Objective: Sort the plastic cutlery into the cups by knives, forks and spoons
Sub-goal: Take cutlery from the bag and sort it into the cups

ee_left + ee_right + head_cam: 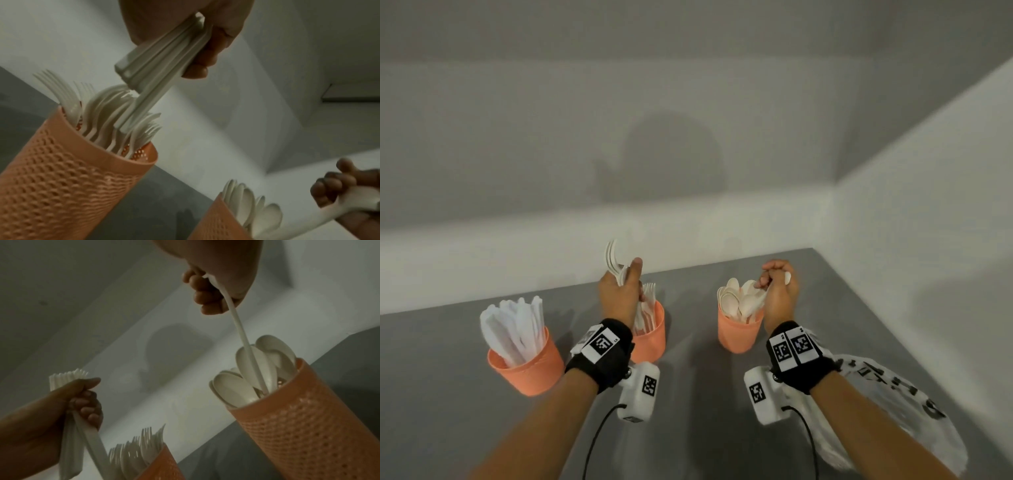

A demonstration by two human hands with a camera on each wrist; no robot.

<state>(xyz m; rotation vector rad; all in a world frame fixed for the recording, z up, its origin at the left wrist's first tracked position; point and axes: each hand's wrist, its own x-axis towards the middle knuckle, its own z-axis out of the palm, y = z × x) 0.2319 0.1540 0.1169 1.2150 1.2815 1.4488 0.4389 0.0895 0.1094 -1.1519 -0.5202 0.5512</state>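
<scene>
Three orange mesh cups stand on the grey table [448, 342]. The left cup [527, 368] holds white knives, the middle cup [650, 339] forks, the right cup [738, 334] spoons. My left hand [619, 291] grips a bundle of white forks [162, 60] above the middle cup [68, 178], tines up, handle ends just over the forks inside. My right hand [779, 291] grips one white spoon by its bowl end, and the spoon's handle [244, 344] reaches down into the right cup [304, 418].
A white plastic bag [887, 407] with black print lies on the table under my right forearm. A white wall runs behind the cups and another along the right side.
</scene>
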